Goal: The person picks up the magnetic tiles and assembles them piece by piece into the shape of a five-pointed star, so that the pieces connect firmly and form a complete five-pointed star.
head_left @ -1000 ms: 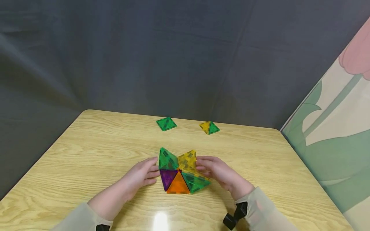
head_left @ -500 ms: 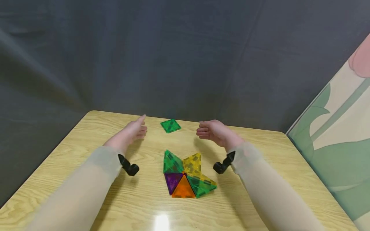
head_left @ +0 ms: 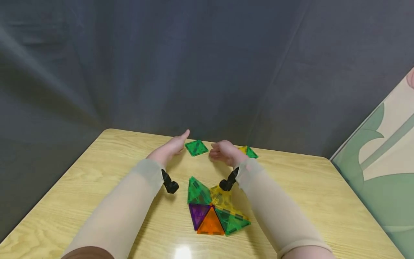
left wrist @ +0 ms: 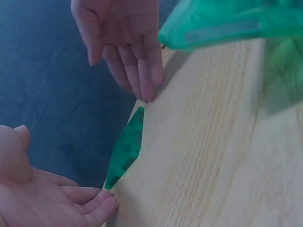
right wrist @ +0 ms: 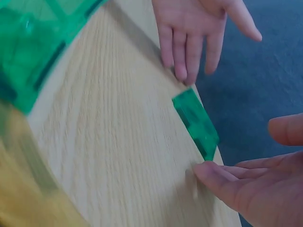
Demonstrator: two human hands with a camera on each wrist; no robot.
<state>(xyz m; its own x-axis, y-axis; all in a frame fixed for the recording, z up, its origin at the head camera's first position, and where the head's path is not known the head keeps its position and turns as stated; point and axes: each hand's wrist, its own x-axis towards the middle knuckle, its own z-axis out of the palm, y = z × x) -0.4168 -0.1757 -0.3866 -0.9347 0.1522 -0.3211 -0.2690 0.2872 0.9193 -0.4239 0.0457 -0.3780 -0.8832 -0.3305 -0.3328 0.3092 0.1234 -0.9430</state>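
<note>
My left hand [head_left: 169,149] and right hand [head_left: 224,151] stand on either side of a flat green magnetic tile piece [head_left: 196,148] near the table's far edge. Both hands have extended fingers, with palms facing each other. In the left wrist view, the left fingertips [left wrist: 106,203] meet one corner of the green piece [left wrist: 127,147]; whether they touch it is unclear. Below my wrists stands a cluster of magnetic tiles: green [head_left: 198,192], yellow [head_left: 221,197], purple [head_left: 198,215], orange [head_left: 211,223] and another green tile [head_left: 232,220]. Neither hand holds anything.
Partly hidden behind the right hand lies a yellow and green tile piece [head_left: 251,152]. A dark curtain [head_left: 194,72] hangs behind the wooden table [head_left: 291,187]. To the right is a panel with a floral pattern [head_left: 388,162]. Black wrist cameras [head_left: 169,182] jut out beneath the sleeves.
Both hands have left the sides of the tile cluster, reached forward over the table, and come closer together around the far green piece. The cluster keeps its shape; the head view has shifted slightly.
</note>
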